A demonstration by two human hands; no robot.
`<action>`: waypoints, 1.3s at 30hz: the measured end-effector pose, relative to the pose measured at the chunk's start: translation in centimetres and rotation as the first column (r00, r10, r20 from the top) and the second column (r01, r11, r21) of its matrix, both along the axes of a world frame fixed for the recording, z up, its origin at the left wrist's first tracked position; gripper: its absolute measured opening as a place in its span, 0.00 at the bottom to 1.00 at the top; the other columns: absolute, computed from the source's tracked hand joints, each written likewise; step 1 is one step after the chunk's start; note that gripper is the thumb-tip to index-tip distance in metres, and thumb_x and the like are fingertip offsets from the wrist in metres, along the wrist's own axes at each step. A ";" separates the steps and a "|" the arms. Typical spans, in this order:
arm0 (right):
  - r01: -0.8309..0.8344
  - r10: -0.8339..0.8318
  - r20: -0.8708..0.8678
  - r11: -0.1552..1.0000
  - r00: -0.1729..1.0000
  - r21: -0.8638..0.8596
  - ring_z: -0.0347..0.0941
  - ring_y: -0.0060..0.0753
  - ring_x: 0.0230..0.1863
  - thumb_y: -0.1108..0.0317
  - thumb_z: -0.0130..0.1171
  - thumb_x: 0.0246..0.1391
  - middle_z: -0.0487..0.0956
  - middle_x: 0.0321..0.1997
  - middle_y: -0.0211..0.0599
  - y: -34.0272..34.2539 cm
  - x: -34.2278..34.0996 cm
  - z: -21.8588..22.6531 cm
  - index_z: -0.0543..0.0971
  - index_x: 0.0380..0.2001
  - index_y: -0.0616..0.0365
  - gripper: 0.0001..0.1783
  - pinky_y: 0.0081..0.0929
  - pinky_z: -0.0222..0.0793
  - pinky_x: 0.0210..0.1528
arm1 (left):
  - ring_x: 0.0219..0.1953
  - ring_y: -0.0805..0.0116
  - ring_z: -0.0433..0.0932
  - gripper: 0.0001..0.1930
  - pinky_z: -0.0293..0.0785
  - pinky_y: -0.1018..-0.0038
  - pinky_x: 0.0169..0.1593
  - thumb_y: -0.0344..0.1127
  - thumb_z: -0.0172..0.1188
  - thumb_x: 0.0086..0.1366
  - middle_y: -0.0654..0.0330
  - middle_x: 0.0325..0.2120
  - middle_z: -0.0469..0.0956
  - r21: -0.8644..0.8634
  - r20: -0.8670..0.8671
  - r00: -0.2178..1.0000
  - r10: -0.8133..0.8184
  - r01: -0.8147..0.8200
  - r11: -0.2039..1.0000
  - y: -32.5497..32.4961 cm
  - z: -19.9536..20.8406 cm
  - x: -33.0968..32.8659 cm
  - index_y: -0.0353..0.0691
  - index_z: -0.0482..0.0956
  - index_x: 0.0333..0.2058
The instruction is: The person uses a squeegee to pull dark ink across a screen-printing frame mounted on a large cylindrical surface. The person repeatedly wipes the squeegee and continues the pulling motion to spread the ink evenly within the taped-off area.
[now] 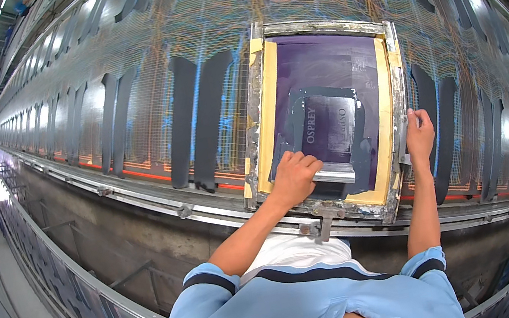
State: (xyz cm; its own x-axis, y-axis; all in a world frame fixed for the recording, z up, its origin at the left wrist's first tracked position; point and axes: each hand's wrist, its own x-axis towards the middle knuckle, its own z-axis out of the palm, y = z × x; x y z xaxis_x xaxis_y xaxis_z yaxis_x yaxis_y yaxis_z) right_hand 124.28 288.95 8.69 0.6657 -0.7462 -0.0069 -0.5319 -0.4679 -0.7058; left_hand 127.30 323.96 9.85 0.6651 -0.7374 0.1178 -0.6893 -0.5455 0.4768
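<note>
I'm mid-stroke: my left hand (294,176) is clenched around the squeegee (334,176) at the screen frame's (395,76) six o'clock edge, my right hand (418,133) grips its three o'clock rail. Next, I judge, an even pull across the purple mesh (326,64).

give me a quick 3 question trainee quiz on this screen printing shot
1. True or false: the left hand grips the squeegee inside the screen frame.
2. Where does the right hand rest? A) on the frame's right edge B) on the squeegee C) on the metal rail
3. Fill in: the mesh inside the frame is ___ in colour.

Key: 1 true; 2 A; 3 purple
</note>
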 end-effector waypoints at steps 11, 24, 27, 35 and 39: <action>-0.124 0.069 0.276 0.975 0.959 0.186 0.72 0.41 0.23 0.58 0.60 0.65 0.76 0.21 0.46 29.1 11.0 -3.6 0.78 0.36 0.59 0.14 0.40 0.67 0.31 | 0.38 0.62 0.79 0.16 0.68 0.63 0.45 0.27 0.71 0.42 0.67 0.33 0.83 0.108 0.066 0.997 0.050 -0.057 0.992 26.9 2.2 11.4 0.47 0.85 0.34; -0.036 0.033 0.020 0.989 0.999 0.145 0.72 0.40 0.24 0.57 0.60 0.64 0.78 0.23 0.44 34.0 14.3 -3.8 0.79 0.36 0.58 0.14 0.39 0.66 0.31 | 0.36 0.64 0.76 0.24 0.64 0.64 0.45 0.25 0.69 0.34 0.67 0.40 0.83 0.071 0.136 0.989 -0.056 0.047 0.996 34.4 -0.5 10.8 0.47 0.82 0.36; -0.183 0.179 -0.043 0.965 0.983 -0.185 0.77 0.45 0.35 0.56 0.62 0.63 0.82 0.35 0.46 32.9 14.8 -4.2 0.80 0.37 0.58 0.15 0.41 0.70 0.40 | 0.38 0.62 0.76 0.22 0.65 0.62 0.47 0.26 0.69 0.38 0.65 0.40 0.82 0.078 0.191 0.979 -0.066 0.052 0.996 32.1 -0.8 17.2 0.47 0.82 0.38; -0.859 0.865 -0.062 0.501 0.497 0.106 0.79 0.50 0.49 0.50 0.70 0.53 0.84 0.42 0.46 38.0 25.6 5.8 0.83 0.41 0.55 0.21 0.46 0.72 0.52 | 0.32 0.58 0.81 0.05 0.65 0.61 0.41 0.36 0.73 0.50 0.63 0.27 0.84 0.143 0.044 0.996 -0.076 0.069 0.987 26.7 1.7 31.1 0.51 0.87 0.28; -0.885 0.849 -0.268 0.463 0.456 -0.041 0.79 0.57 0.43 0.55 0.72 0.50 0.84 0.34 0.46 39.4 29.1 3.2 0.81 0.35 0.56 0.18 0.50 0.71 0.48 | 0.33 0.57 0.82 0.07 0.68 0.59 0.41 0.40 0.73 0.51 0.61 0.27 0.84 0.152 -0.004 0.997 -0.072 0.072 0.986 25.1 0.5 34.9 0.51 0.88 0.29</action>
State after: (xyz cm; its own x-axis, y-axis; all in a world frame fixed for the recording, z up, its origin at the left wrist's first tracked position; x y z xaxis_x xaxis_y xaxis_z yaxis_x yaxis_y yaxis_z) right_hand 153.40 328.36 11.88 0.9638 0.2176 -0.1541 0.1088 -0.8485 -0.5178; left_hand 162.17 349.05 10.31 0.6098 -0.7925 0.0012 -0.7297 -0.5609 0.3911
